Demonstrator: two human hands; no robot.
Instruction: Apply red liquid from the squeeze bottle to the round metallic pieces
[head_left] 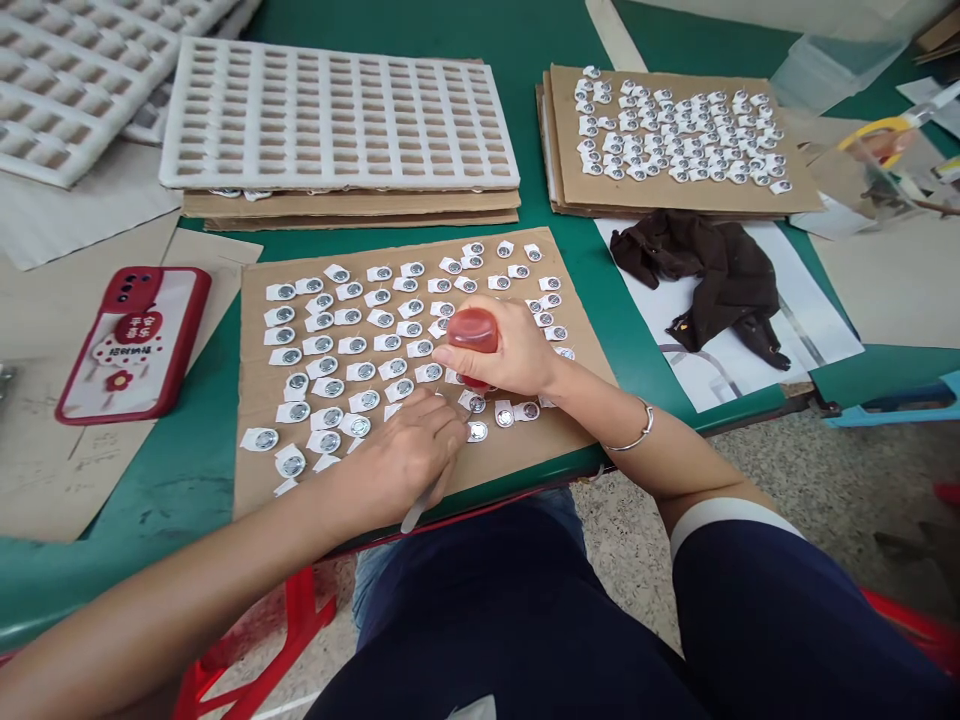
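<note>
My right hand [517, 348] is closed around a red, soft-looking bottle [474, 330], its rounded end up, over a cardboard sheet [577, 400]. The bottle's lower end is mostly hidden by my fingers. My left hand [415, 447] pinches metal tweezers [417, 510], whose handle sticks out below the palm. Their thin tips touch or hover over a small round metallic piece on a white tab [474, 402], just below the bottle. Rows of similar pieces cover the sheet; a loose one [477, 431] lies near my left fingertips.
Behind the sheet, a white foam tray [337, 180] rests on stacked cardboard. More cardboard [675, 195] with similar pieces stands at the back right. A red-cased phone [131, 345] lies left, a dark brown cloth [705, 270] right, yellow-handled scissors [877, 138] far right.
</note>
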